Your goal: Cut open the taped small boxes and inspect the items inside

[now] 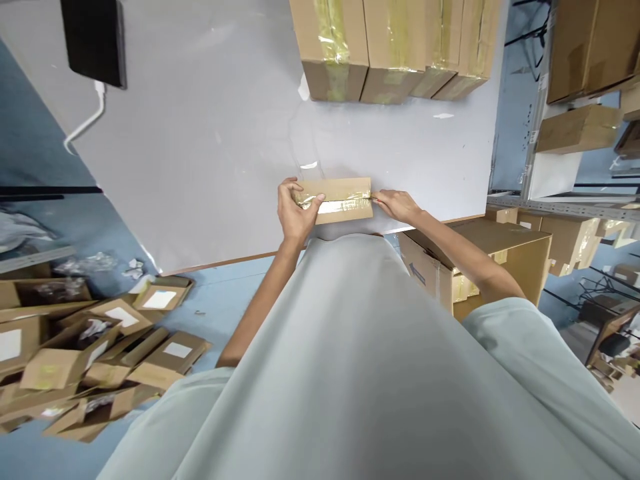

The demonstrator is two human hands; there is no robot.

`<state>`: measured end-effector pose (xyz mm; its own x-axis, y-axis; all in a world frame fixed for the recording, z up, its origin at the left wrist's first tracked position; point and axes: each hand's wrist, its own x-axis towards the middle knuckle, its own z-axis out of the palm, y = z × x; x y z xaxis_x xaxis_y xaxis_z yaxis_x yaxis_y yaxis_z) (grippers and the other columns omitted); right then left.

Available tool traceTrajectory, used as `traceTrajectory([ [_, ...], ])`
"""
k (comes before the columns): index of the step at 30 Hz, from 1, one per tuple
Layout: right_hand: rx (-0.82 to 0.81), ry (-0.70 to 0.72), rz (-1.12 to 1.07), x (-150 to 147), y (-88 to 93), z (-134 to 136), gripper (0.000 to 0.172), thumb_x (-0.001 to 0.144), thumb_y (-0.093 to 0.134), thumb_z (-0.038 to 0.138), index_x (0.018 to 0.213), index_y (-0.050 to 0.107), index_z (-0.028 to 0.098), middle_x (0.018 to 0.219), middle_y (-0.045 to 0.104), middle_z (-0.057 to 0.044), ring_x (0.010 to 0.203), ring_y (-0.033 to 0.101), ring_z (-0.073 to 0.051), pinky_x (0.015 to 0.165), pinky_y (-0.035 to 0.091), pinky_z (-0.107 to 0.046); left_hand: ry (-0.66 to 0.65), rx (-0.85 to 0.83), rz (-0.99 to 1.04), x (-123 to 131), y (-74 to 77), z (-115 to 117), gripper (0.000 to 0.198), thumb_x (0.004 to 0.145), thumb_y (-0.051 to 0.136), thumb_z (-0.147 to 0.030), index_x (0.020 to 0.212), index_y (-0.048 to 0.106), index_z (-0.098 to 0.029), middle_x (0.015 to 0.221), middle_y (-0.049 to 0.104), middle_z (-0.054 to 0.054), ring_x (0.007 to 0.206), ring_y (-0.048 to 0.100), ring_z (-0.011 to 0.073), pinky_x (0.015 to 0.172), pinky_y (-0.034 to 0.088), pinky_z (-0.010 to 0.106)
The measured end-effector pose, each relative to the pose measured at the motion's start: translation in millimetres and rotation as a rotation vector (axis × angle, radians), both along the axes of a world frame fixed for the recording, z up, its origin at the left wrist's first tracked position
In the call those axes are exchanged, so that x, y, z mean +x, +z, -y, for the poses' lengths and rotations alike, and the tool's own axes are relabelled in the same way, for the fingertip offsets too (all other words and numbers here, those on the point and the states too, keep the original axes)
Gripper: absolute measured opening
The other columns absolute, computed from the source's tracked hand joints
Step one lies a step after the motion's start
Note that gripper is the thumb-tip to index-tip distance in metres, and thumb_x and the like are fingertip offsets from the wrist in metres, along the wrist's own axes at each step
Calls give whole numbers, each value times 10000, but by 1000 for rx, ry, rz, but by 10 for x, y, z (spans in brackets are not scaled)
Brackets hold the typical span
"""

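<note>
A small brown cardboard box (345,188) with shiny yellowish tape along its middle lies near the front edge of the white table (220,187). My left hand (295,213) grips its left end, the thumb across the taped top and the fingers behind. At the opposite end, my right hand (399,205) is closed around a small cutter (379,199), of which only a dark tip and a bit of red show. That tip meets the right end of the tape; whether it is in the seam I cannot tell.
Several taped cartons (336,80) stand at the table's back right. A black tablet (94,37) with a white cable (86,123) lies back left. Opened boxes (107,353) are heaped on the left floor. A large open carton (493,243) stands right, before shelves (557,167).
</note>
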<state>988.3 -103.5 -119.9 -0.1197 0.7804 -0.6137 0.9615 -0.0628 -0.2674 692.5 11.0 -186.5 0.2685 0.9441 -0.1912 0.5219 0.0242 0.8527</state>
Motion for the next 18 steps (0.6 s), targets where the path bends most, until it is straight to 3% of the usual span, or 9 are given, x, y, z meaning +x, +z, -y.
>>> traceTrajectory([
  [5, 117, -98, -18, -221, 203, 129, 500, 1241, 323, 386, 1544, 687, 226, 1386, 826, -152, 1165, 779, -309, 877, 511, -363, 1, 0, 24, -268, -77, -85, 571, 891, 909, -545, 1173, 480, -296, 1535, 678, 160, 1407, 693, 326, 1232, 528, 491],
  [8, 278, -416, -156, -379, 246, 186, 539, 1243, 273, 466, 1518, 672, 229, 1312, 860, -130, 1064, 815, -278, 924, 572, -359, 21, -18, -27, -517, -179, -184, 565, 894, 887, -565, 1187, 486, -296, 1373, 730, 129, 1256, 733, 326, 1155, 567, 483],
  [10, 343, -675, -258, -518, 200, 174, 596, 1234, 235, 564, 1528, 643, 244, 1291, 870, -111, 863, 816, -247, 885, 616, -365, 15, -28, -55, -680, -250, -255, 555, 896, 877, -578, 1189, 502, -292, 1264, 735, 113, 1156, 732, 324, 1102, 580, 478],
  [12, 329, -844, -329, -707, 133, 118, 646, 1209, 250, 651, 1524, 644, 246, 1272, 874, -105, 686, 779, -231, 835, 651, -395, 3, -30, -58, -831, -310, -313, 532, 923, 851, -605, 1196, 523, -287, 1230, 722, 107, 1114, 720, 312, 1072, 581, 465],
  [15, 270, -909, -376, -1055, 113, 5, 716, 1182, 296, 709, 1553, 665, 220, 1038, 877, -78, 634, 784, -259, 864, 684, -449, 7, -15, -48, -1028, -372, -352, 506, 989, 777, -666, 1226, 565, -272, 1293, 698, 129, 1142, 704, 294, 1091, 573, 454],
  [18, 332, -806, -363, -1363, 278, -80, 761, 1197, 260, 697, 1696, 584, 221, 975, 865, -83, 825, 854, -302, 959, 682, -458, 3, -50, -22, -1124, -431, -318, 538, 1051, 678, -722, 1293, 607, -247, 1384, 691, 173, 1171, 707, 292, 1127, 567, 466],
])
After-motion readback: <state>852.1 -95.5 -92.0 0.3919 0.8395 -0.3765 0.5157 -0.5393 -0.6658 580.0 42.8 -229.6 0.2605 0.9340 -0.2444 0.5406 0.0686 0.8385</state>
